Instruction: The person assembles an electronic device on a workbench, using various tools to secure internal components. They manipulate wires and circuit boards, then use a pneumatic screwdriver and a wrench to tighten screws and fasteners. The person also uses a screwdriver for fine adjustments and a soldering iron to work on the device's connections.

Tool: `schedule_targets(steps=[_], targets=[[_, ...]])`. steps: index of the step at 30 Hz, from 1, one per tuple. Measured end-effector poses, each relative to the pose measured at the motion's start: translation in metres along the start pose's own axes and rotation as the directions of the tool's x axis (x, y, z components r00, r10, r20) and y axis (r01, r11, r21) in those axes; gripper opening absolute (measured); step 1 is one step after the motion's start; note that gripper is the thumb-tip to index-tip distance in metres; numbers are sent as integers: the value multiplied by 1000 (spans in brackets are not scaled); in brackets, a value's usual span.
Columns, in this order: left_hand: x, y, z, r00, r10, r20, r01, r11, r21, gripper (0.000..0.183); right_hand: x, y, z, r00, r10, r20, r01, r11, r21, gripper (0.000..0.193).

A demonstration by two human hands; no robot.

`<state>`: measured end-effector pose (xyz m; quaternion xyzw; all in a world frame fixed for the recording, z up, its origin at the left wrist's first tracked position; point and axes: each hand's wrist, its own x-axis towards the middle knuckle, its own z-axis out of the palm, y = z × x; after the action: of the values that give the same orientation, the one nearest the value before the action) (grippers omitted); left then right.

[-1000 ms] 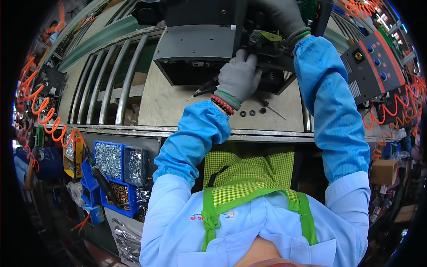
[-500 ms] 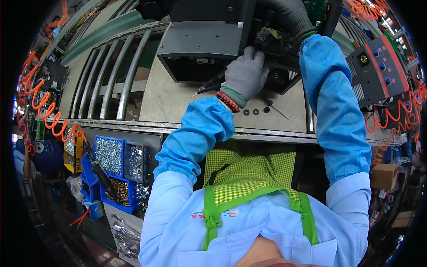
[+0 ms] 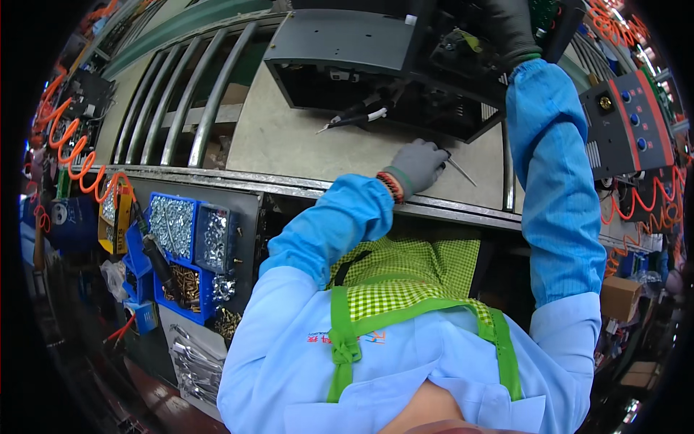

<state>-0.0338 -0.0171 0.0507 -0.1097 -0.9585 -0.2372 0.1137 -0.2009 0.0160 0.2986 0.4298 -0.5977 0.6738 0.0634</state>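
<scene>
My left hand [image 3: 419,166], in a grey glove, rests on the pale bench top with its fingers curled downward. It lies over the spot of some small black rings, which it now hides. By its fingertips is a screwdriver [image 3: 461,172], its thin metal shaft pointing toward the near right. What the fingers pinch, if anything, is hidden. My right hand [image 3: 510,32], also gloved, reaches to the right side of an open black metal machine housing [image 3: 347,43] at the far edge; its fingers are out of sight. Black and white leads [image 3: 361,116] with a thin metal tip lie before the housing.
Metal rollers [image 3: 206,101] run along the left of the bench. Blue bins [image 3: 172,226] of screws stand at lower left, with a power driver [image 3: 160,264] on an orange coiled cord [image 3: 87,163]. A grey and red panelled unit [image 3: 632,126] stands at right.
My left hand has drawn back from the housing to the bench, over the black rings beside the screwdriver. My right hand stays at the housing. The view has shifted slightly.
</scene>
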Motion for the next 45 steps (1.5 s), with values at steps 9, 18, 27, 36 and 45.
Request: schedule_targets(steps=[9,18,27,36,45], targets=[[8,13,27,1000,-13,14,11,996,93,23,-1,4,-4,1000,12,-15,-12,1000,-6,60],[39,12,-122,828,42,-560,45,989,141,24,-4,6,-11,997,-7,-71,6,1000,-14,57],[37,2,-101,882,36,-471,116,951,288,48,-1,11,-20,999,-20,-37,22,998,54,51],[36,7,-116,967,-48,-252,121,950,286,58,-3,10,-23,1000,-19,2,19,1000,16,54],[37,5,-125,985,-90,-145,120,969,217,62,3,10,-10,999,7,46,-7,1000,5,56]])
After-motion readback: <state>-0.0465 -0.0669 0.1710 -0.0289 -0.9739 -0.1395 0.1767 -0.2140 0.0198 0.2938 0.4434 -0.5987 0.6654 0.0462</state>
